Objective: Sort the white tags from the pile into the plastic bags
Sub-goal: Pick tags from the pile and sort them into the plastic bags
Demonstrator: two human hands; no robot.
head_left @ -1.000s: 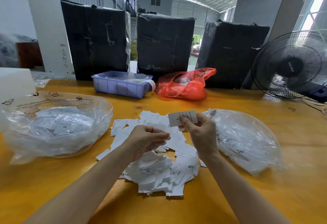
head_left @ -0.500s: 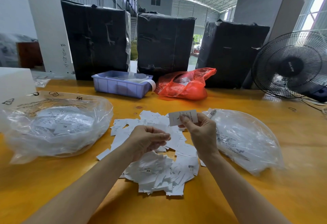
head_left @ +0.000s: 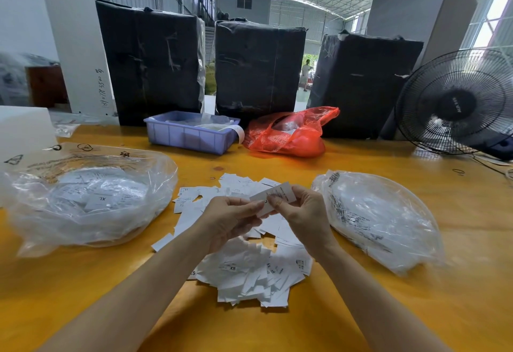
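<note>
A loose pile of white tags lies on the yellow table in front of me. Above the pile, my right hand pinches one white tag that is tilted down to the left. My left hand touches the lower left end of the same tag with its fingertips. A clear plastic bag holding tags, one marked XL, lies to the left of the pile. Another clear plastic bag with tags lies to the right.
At the back of the table stand a purple bin, a red plastic bag and three black wrapped bales. A black fan stands at the right rear. A white box sits at the far left.
My right hand lowered the tag and tilted it toward my left hand, which rose and now touches its lower end. The pile and bags stayed put.
</note>
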